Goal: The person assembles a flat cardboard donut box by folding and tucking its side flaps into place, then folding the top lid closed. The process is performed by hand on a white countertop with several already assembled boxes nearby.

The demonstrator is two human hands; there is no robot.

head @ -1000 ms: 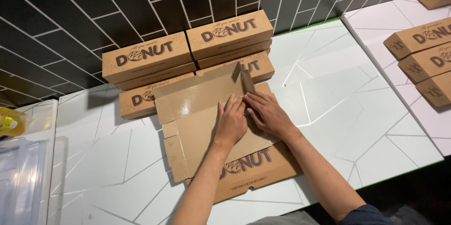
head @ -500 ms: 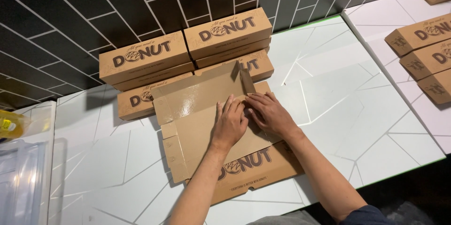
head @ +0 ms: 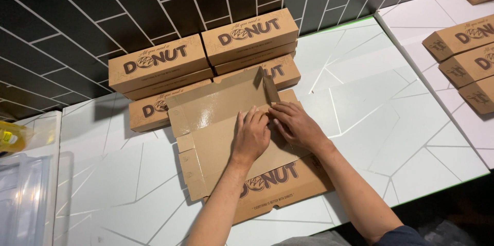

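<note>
A brown cardboard box blank (head: 216, 143) lies unfolded on the white table (head: 370, 122), its far panel standing up at an angle. My left hand (head: 251, 135) presses flat on the middle panel, fingers spread toward the fold. My right hand (head: 293, 123) rests beside it on the right, fingertips on the crease near the raised side flap (head: 268, 85). The printed near panel (head: 280, 184) lies flat toward me. Neither hand grips anything.
Finished brown boxes (head: 206, 61) are stacked against the black tiled wall (head: 77, 14) behind the blank. More boxes (head: 463, 61) lie on a second white table at the right. A clear plastic bin (head: 20, 199) and a yellow bottle (head: 11, 138) sit at the left.
Both hands stay pressed on the blank in nearly the same place. The view has shifted slightly.
</note>
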